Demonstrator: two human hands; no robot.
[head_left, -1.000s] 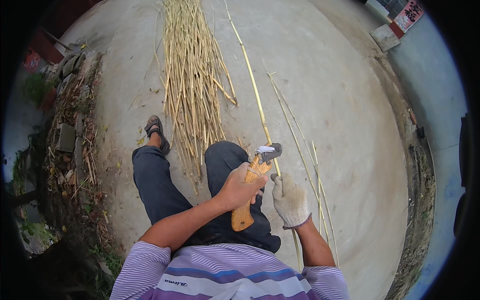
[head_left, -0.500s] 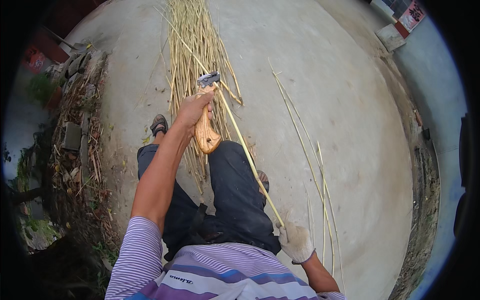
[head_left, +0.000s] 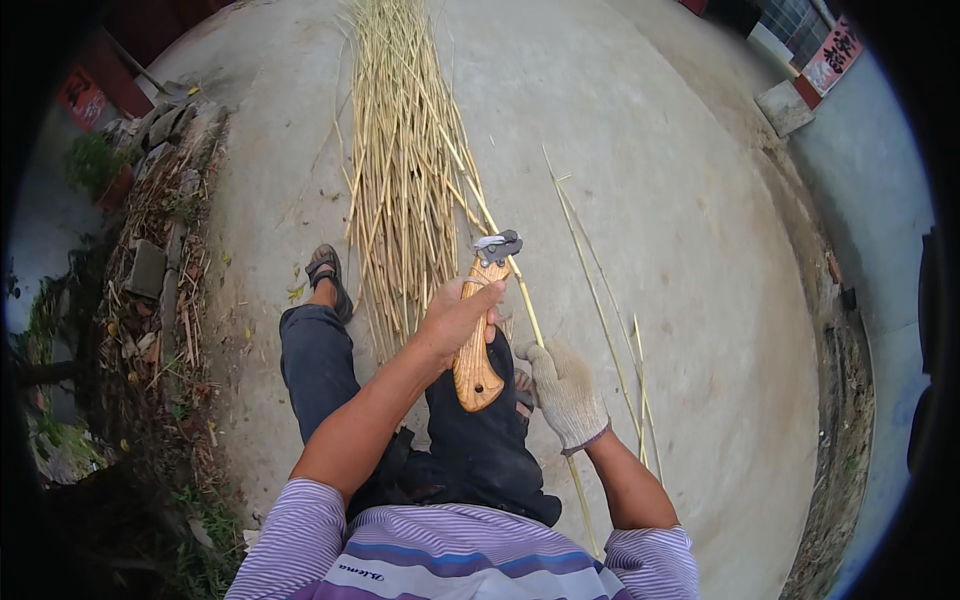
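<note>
Bare, my left hand (head_left: 462, 318) is closed round a wooden-handled tool (head_left: 479, 368) with a dark metal head. A long pale stalk (head_left: 531, 312) runs through or against that head; which of the two I cannot make out. Just nearer to me, my right hand (head_left: 562, 388), in a whitish knit glove, is closed on the same stalk. The stalk's near end slants down past the glove's cuff, and its far end reaches the stalk pile (head_left: 402, 190). Most of the right fingers are hidden.
Several thin strips (head_left: 607, 318) lie on the concrete floor (head_left: 720, 300) to my right. Along the left runs a rough edge with bricks (head_left: 147, 268) and dry litter. A wall (head_left: 870, 200) stands at the far right. My sandalled foot (head_left: 329, 282) is beside the pile.
My left hand and the tool have come nearer and to the right. My right hand has moved up the stalk, close below the tool. The view has shifted slightly.
</note>
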